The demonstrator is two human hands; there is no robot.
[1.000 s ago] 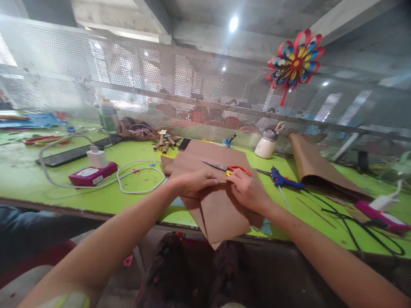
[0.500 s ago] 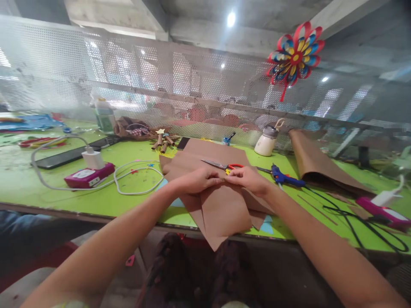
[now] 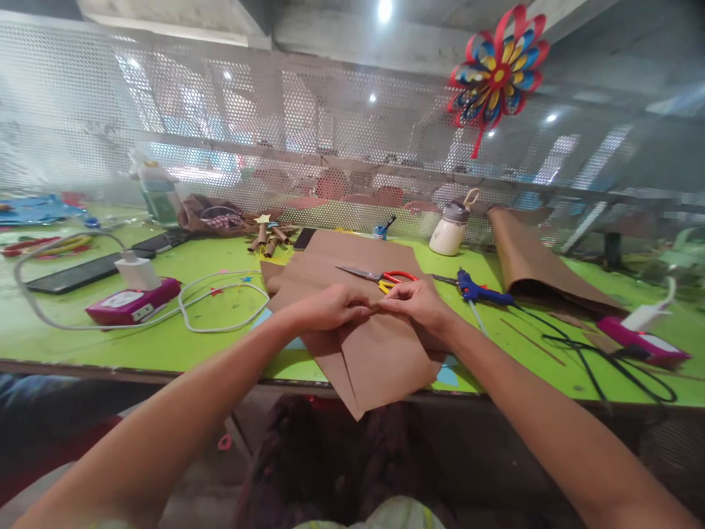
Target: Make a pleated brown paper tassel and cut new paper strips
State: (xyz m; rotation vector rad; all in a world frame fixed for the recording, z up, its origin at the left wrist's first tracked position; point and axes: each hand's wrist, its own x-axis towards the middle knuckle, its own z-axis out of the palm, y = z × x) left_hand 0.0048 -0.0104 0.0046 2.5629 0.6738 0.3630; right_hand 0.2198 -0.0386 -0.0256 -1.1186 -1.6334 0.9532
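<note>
Both hands pinch the upper edge of a folded piece of brown paper [image 3: 382, 360], whose pointed lower end hangs over the table's front edge. My left hand [image 3: 333, 307] is closed on it from the left. From the right, my right hand [image 3: 416, 303] grips the same edge, its thumb and fingers pressed together near the left fingertips. More brown paper [image 3: 360, 250] lies flat behind the hands. On it, just past my fingers, rest scissors [image 3: 380, 278] with red and yellow handles.
A blue glue gun [image 3: 479, 290] with a black cord lies at right, before a brown paper bag [image 3: 545, 264] and a white bottle [image 3: 449, 231]. At left are a purple power strip [image 3: 135, 300], a looped white cable [image 3: 184, 316], a phone [image 3: 77, 272] and small paper rolls [image 3: 269, 239].
The camera view has shifted a little, so the scene sits slightly more left and higher. Both hands stay on the brown paper, its right side now folded in slightly differently.
</note>
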